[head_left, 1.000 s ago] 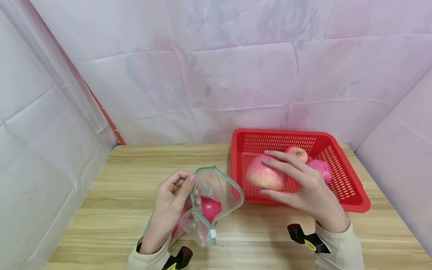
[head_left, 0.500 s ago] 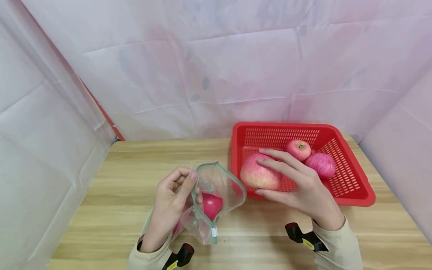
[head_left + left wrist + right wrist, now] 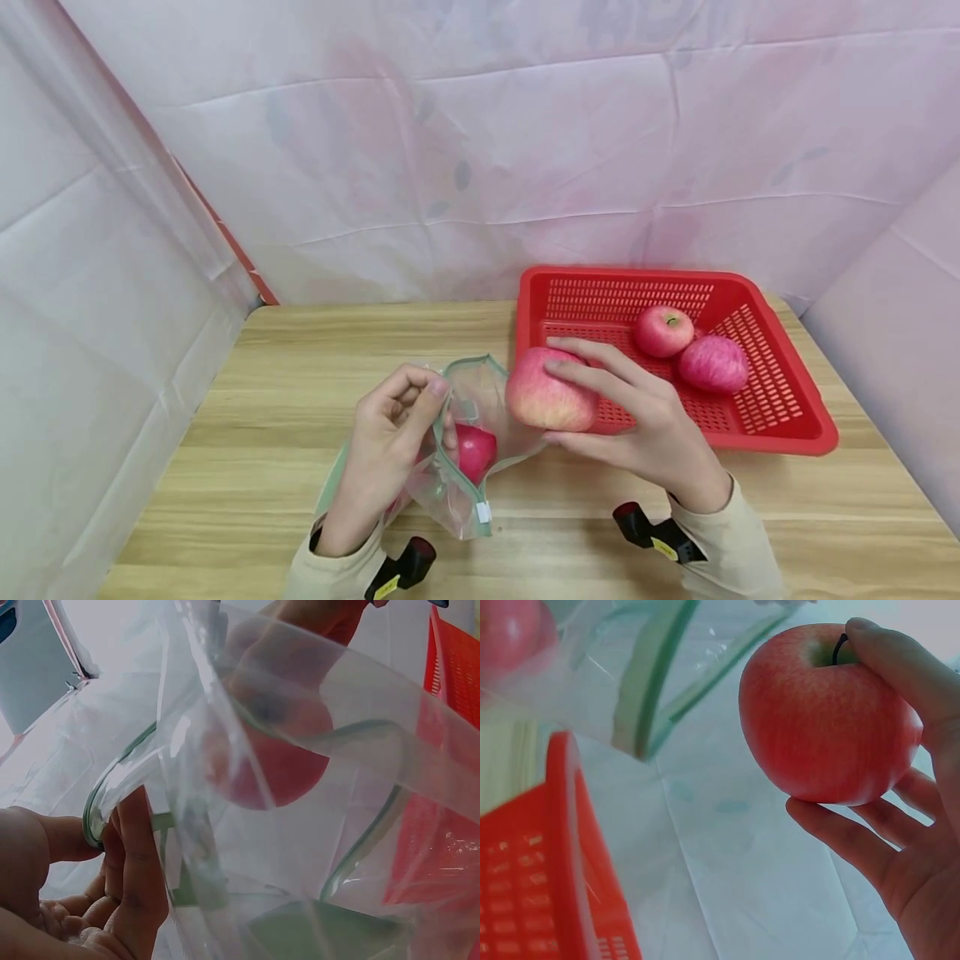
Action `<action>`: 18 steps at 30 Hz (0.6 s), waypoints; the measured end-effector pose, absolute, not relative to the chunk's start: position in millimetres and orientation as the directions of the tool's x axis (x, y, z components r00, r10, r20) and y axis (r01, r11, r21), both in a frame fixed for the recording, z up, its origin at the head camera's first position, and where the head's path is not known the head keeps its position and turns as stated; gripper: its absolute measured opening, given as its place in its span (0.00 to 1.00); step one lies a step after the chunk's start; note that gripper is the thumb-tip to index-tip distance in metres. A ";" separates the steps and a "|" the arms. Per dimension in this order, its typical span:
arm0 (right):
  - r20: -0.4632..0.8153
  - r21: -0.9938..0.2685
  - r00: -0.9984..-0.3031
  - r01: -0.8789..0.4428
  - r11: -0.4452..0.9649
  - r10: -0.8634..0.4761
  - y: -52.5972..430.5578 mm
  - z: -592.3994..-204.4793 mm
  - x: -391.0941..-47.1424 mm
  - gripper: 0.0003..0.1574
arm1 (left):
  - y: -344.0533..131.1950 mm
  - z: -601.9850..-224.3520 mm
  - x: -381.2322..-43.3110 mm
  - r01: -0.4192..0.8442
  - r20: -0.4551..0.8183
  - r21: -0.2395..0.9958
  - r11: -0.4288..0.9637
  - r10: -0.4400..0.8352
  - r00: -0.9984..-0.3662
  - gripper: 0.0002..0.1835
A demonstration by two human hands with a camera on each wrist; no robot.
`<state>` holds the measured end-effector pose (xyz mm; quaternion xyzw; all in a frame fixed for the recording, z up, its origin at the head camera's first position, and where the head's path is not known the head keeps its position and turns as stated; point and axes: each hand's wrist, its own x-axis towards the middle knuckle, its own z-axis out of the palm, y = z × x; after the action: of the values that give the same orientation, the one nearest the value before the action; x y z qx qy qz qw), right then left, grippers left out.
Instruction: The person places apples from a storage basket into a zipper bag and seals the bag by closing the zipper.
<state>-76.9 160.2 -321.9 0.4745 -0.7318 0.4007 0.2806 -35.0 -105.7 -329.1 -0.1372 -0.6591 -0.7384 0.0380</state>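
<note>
My left hand [image 3: 393, 450] pinches the green-edged rim of a clear zip bag [image 3: 461, 504] between thumb and fingers, and the bag's mouth gapes. A red apple [image 3: 476, 452] shows inside the bag, with more red behind the hand. My right hand [image 3: 637, 417] grips a large pink-red apple [image 3: 551, 392], thumb on one side and fingers on the other. In the head view this apple overlaps the right edge of the bag's mouth. The right wrist view shows the held apple [image 3: 825, 720] with its stem near my thumb, beside the green zip edge [image 3: 649, 682].
A red plastic basket [image 3: 795, 375] stands at the back right on the wooden table [image 3: 285, 375]. Two apples lie in it, one with its stem up [image 3: 663, 331] and a streaked pink one [image 3: 714, 364]. Pale cloth walls [image 3: 465, 167] border the table.
My right hand has moved left with the apple, from over the basket to the bag's mouth. The left hand keeps its pinch on the bag. The view has shifted slightly.
</note>
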 end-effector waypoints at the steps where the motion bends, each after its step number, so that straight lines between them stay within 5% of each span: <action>1: 0.786 -0.325 -0.393 -0.919 0.222 -0.477 159.2 -322.9 -76.8 0.35 | -105.4 -329.0 -35.1 0.240 0.255 0.963 -0.125 0.122 -0.959 0.08; 18: 0.728 -0.396 -0.424 -0.902 0.175 -0.539 140.0 -337.2 -73.2 0.36 | -105.5 -330.4 -36.0 0.286 0.307 0.946 -0.151 0.136 -0.942 0.10</action>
<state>-73.2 140.0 -337.2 0.4902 -0.7346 0.4152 0.2184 -36.0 -105.5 -330.4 -0.1625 -0.6497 -0.7409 0.0506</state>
